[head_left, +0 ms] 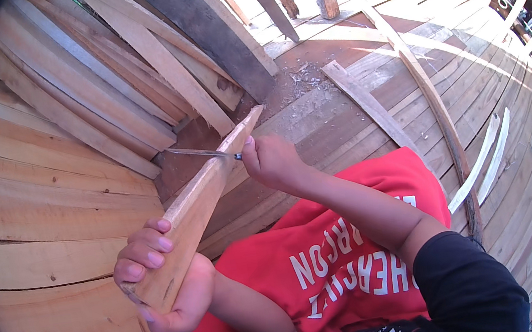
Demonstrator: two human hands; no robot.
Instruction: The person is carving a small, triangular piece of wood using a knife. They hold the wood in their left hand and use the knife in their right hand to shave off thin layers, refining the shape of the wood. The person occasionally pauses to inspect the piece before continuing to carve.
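A tapered piece of wood (193,216) is tilted up and away from me, its narrow tip pointing to the far right. My left hand (192,293) is wrapped round the wide near end, fingers over the top edge and thumb beneath. My right hand (274,163) is closed round a knife, its handle mostly hidden in the fist. The thin knife blade (193,151) lies across the upper edge of the wood near the narrow end, with its point sticking out to the left.
Red cloth with white lettering (377,195) covers my lap. Planks (66,78) lean at the upper left beside a board wall (43,262). A dark post (208,32) stands ahead. Long wooden strips (419,78) and two pale curved strips (481,164) lie on the plank floor (522,219).
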